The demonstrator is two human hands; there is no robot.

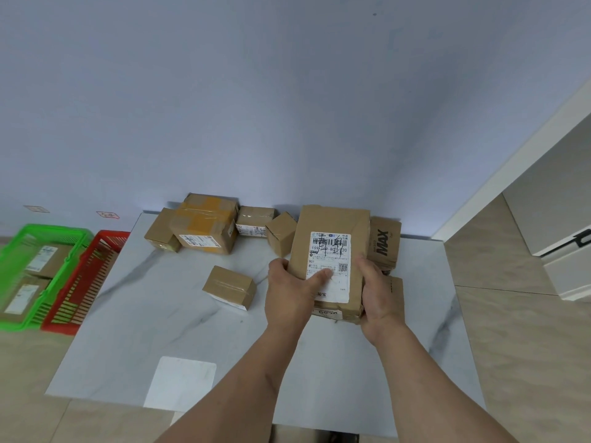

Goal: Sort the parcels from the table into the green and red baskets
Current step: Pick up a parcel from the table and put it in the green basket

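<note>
I grip a labelled parcel (331, 251) in both hands, left (292, 290) thumb on its label, right (377, 292) fingers curled round its edge, above the table (160, 314).

Two bare forearms enter from the bottom edge, no sleeves, cuffs or gloves visible anywhere along them. Left hand (292, 294) bare: no rings, no watch or band at the wrist behind it. Right hand (379, 290) likewise bare, wrist uncovered, no jewellery. Short, unpainted thumbnail shows on the left thumb. Upper arms and clothing fall outside view below the forearms.
</note>
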